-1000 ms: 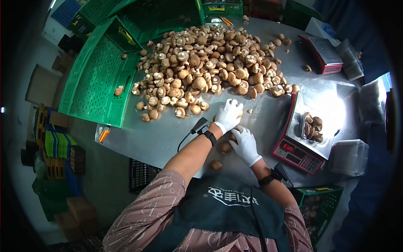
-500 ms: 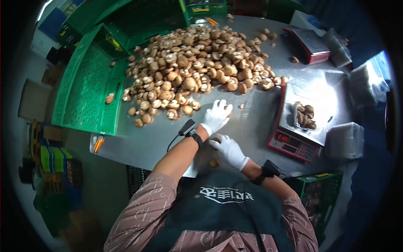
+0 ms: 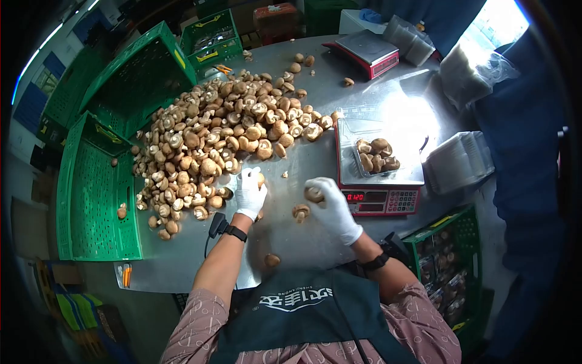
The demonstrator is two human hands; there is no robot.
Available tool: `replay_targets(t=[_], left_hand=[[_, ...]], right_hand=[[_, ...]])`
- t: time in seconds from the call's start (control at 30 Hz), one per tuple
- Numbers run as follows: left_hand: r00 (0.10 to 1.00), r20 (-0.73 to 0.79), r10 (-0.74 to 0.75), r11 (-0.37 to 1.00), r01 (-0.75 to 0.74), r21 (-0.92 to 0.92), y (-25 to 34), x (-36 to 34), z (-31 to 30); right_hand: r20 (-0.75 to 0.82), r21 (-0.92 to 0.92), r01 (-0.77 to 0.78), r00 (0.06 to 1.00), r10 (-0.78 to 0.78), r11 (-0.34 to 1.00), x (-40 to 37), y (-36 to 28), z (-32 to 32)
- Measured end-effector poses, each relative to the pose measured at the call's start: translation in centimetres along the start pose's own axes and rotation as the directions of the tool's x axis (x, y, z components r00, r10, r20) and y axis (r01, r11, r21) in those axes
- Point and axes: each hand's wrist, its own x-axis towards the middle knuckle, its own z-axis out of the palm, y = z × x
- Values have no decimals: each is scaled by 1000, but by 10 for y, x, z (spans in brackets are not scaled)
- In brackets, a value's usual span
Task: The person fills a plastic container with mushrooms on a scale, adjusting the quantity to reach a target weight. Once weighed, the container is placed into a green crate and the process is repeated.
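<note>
My left hand [image 3: 250,193], in a white glove, is closed on a brown mushroom [image 3: 260,179] at the near edge of a large mushroom pile [image 3: 209,133]. My right hand [image 3: 332,209], gloved too, holds another mushroom [image 3: 314,194] above the metal table, left of the front scale. Just beside it a mushroom [image 3: 300,212] shows its stem. One more mushroom [image 3: 272,260] lies by the table's near edge. A clear tray of mushrooms [image 3: 377,156] rests on the red-framed scale [image 3: 382,201], whose display reads 0.120.
Green crates [image 3: 100,206] stand at the left, one more [image 3: 209,39] at the back. A second scale [image 3: 367,50] is at the back right. Stacked clear trays [image 3: 459,159] sit right of the front scale. A crate of packed mushrooms [image 3: 448,261] is low at the right.
The view has turned to the right. My right hand has moved away from my left toward the scale and is lifted with a mushroom. A stem-showing mushroom is now visible beside it.
</note>
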Motion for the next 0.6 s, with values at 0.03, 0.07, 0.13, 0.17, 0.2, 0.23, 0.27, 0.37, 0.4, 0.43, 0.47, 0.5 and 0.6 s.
replay_targets(t=[0.03,0.07,0.13,0.17,0.2,0.23,0.27,0.37,0.4,0.43,0.47,0.5,0.6], left_hand=[[1000,4,12,1000,-12,-1,7,5,2],[992,-125,-27,984,5,-178,15,13,6],[968,-198,-154,860,33,-509,49,28,3],[968,-218,-123,826,-22,-563,77,38,-6],[962,-271,-45,805,-126,-579,100,50,-4],[974,-223,32,822,-152,-549,124,60,-9],[979,-193,65,790,-168,-589,154,70,-15],[959,-117,256,824,-280,-493,225,98,-19],[951,-122,285,764,-302,-570,238,102,2],[939,-101,330,715,-318,-622,250,107,18],[916,-60,397,728,-354,-587,260,109,32],[888,-15,460,736,-390,-553,268,111,43],[828,39,560,744,-481,-464,272,112,63]], right_hand=[[-52,-19,-19,998,18,1000,7,-1,-22],[-128,-28,-46,991,42,999,12,3,-42],[-271,-128,-41,963,4,991,18,8,-79],[-335,-226,-11,940,-67,974,22,10,-97],[-371,-284,-10,923,-101,959,26,13,-115],[-404,-342,-12,905,-135,940,29,19,-132],[-401,-455,-43,902,-161,890,34,31,-150],[-410,-496,-93,902,-138,864,41,65,-183],[-372,-572,-134,922,-110,809,42,68,-189],[-337,-644,-170,938,-77,746,42,72,-195],[-327,-624,-203,945,-16,755,41,76,-196],[-335,-623,-212,942,-12,753,38,82,-198],[-277,-571,-177,961,15,801,26,94,-202]])
